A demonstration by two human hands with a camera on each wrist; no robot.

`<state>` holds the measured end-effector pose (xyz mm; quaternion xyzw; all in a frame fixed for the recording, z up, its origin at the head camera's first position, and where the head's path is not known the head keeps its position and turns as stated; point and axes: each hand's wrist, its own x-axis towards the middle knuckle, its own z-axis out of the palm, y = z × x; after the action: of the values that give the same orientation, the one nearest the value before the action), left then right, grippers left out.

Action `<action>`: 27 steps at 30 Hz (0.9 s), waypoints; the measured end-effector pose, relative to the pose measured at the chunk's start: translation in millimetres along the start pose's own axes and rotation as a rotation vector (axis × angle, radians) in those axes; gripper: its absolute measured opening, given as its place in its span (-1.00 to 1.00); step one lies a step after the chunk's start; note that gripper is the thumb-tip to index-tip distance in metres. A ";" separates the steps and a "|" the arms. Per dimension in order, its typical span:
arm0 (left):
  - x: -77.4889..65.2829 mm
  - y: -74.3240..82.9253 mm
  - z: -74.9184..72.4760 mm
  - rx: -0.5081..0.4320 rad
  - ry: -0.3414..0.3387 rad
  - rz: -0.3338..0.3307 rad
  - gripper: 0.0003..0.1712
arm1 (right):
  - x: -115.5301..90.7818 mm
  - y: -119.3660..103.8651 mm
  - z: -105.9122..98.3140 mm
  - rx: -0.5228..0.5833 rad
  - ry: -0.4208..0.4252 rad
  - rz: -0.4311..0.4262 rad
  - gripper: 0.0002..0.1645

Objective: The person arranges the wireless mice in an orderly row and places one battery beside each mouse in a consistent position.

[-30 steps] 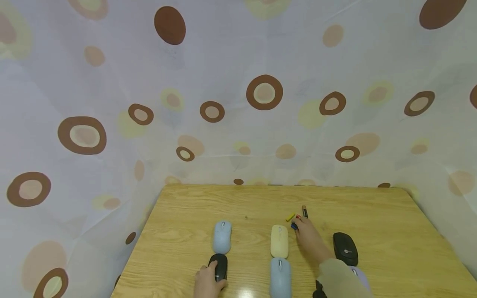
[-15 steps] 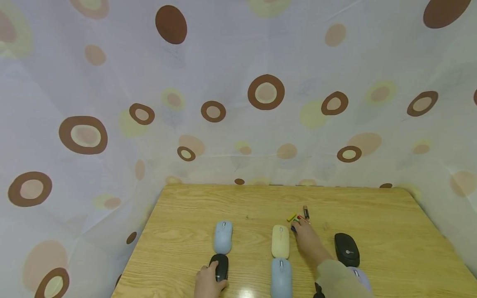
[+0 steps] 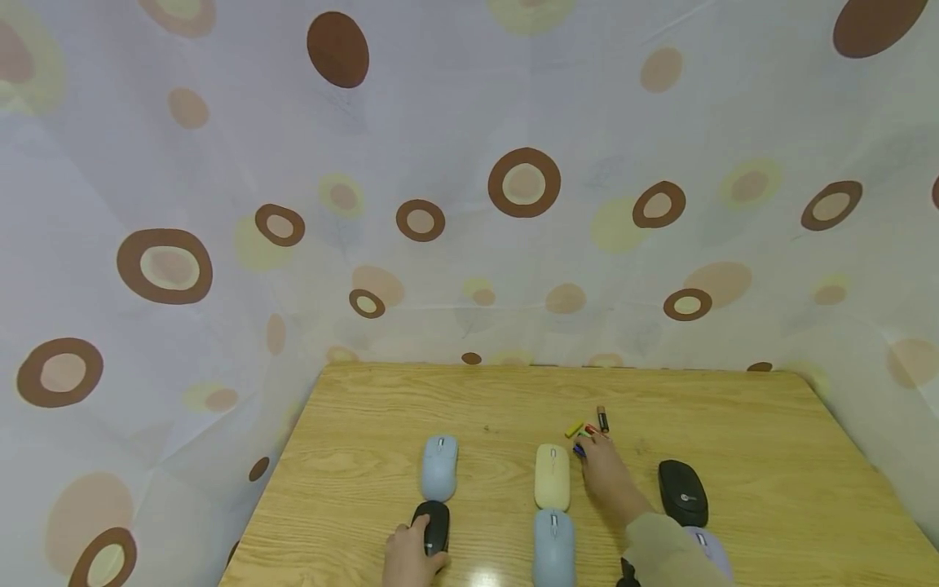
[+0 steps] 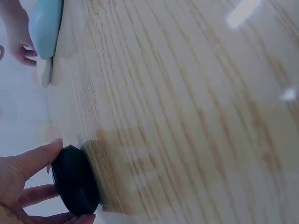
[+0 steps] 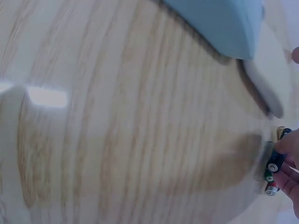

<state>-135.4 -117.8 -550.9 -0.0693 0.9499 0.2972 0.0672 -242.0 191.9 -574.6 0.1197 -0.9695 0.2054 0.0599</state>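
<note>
In the head view my left hand (image 3: 409, 554) grips a black computer mouse (image 3: 436, 526) by its sides. The left wrist view has the thumb and fingers curled round that mouse (image 4: 77, 179). On the right, my right hand (image 3: 605, 469) is down among several small batteries. It pinches a blue battery (image 5: 276, 160) between thumb and fingers. A green battery (image 5: 268, 176) and a red battery (image 5: 272, 188) lie right beside it. Just beyond the fingertips are a yellow battery (image 3: 575, 429) and a black battery with a copper end (image 3: 602, 419).
A light blue mouse (image 3: 439, 467) sits ahead of the left hand. In the middle, a yellow mouse (image 3: 552, 477) and another blue mouse (image 3: 553, 546) stand in line. Right of the right arm are a black mouse (image 3: 683, 492) and a partly covered purple mouse (image 3: 710, 548). Patterned cloth surrounds the wooden table (image 3: 484, 399).
My right hand has drawn back slightly, so more of the red, green and black-and-copper batteries shows. The left hand stays on the black mouse.
</note>
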 end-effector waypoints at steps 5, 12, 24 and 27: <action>-0.8 0.6 -1.4 -0.001 -0.005 -0.003 -0.39 | 4.4 -0.9 -16.9 0.131 0.074 0.056 -0.65; -2.4 1.1 -2.1 -0.005 -0.008 0.000 -0.40 | 1.1 10.3 -64.8 0.260 0.152 0.190 -0.59; -1.6 -2.6 -0.7 -0.006 -0.012 0.004 -0.39 | -43.9 75.6 -107.5 0.284 0.268 0.363 -0.57; -1.0 -3.4 0.0 -0.002 -0.005 0.011 -0.38 | -55.4 89.7 -109.5 0.270 0.236 0.401 -0.57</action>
<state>-133.8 -120.5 -552.6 -0.0633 0.9498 0.2987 0.0678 -204.2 328.1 -518.7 -0.0927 -0.9239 0.3533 0.1139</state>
